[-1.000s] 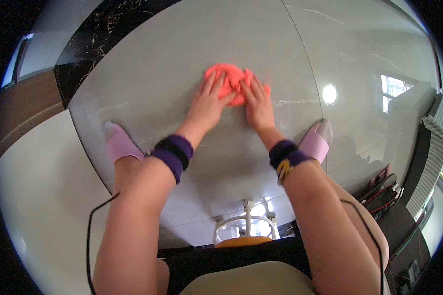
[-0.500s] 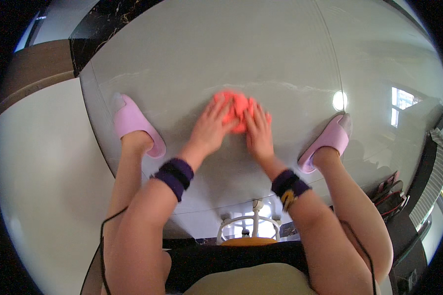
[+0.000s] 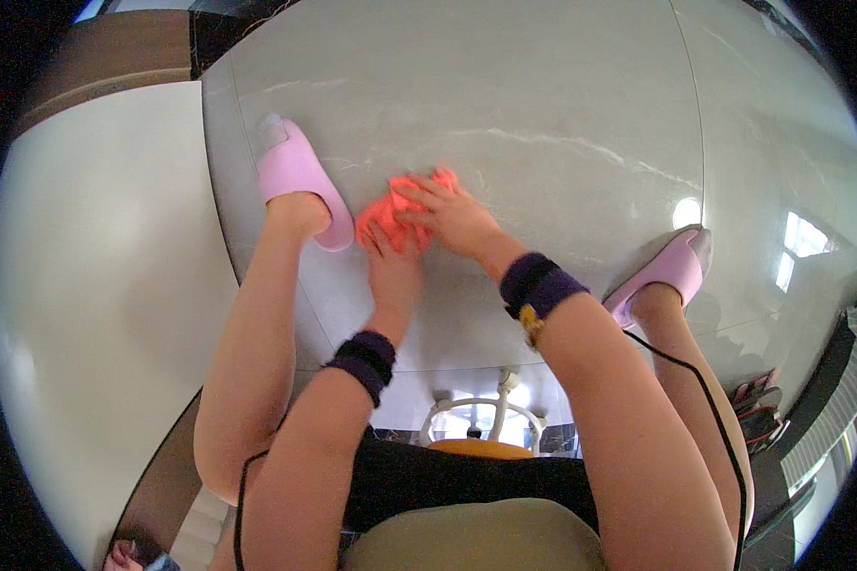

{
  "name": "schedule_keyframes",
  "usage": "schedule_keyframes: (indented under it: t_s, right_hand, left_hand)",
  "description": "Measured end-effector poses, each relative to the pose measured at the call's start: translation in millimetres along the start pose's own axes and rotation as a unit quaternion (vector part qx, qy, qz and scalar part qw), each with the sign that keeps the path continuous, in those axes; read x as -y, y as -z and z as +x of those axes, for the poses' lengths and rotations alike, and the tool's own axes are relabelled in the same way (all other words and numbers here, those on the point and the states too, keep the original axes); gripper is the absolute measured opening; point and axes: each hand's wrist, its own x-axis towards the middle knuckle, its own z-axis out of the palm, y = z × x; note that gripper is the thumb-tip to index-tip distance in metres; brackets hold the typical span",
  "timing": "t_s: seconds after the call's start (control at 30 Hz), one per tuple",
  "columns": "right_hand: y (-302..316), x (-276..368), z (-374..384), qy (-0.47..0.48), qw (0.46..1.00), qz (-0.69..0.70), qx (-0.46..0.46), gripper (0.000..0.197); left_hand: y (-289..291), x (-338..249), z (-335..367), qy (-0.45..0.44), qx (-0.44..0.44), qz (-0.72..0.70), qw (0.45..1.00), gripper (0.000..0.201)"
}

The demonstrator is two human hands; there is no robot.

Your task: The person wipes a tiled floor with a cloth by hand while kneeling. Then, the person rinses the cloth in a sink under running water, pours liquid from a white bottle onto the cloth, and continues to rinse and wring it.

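Observation:
A crumpled bright orange-pink cloth lies on the grey tiled floor, between my feet and nearer the left one. My left hand presses on its near edge, fingers bent into the folds and a little blurred. From the right, my right hand rests over the cloth's upper part, with its fingers curled onto it. Parts of the cloth are hidden beneath both hands. Dark bands are wrapped round both wrists.
My left foot wears a pink slipper close beside the cloth; another pink slipper is on my right foot. A large white panel borders the floor at left. Behind me stands a stool with a white base. Black cables hang along my arms.
Both hands have moved left with the cloth, closer to my left slipper. My right hand now reaches farther forward than my left, and the view has shifted slightly.

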Motion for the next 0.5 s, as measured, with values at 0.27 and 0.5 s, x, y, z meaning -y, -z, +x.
schedule_keyframes:
  t_s: [0.27, 0.5]
  right_hand:
    - [5, 24, -198, -0.028, 0.997, 0.015, 0.067, 0.044]
    - [-2, 19, -215, -0.096, 0.993, 0.038, -0.054, 0.045]
  left_hand:
    - [22, -131, -111, -0.073, 0.138, -0.086, 0.984, 0.052]
    - [35, -122, -81, -0.162, 0.08, -0.11, 0.977, 0.032]
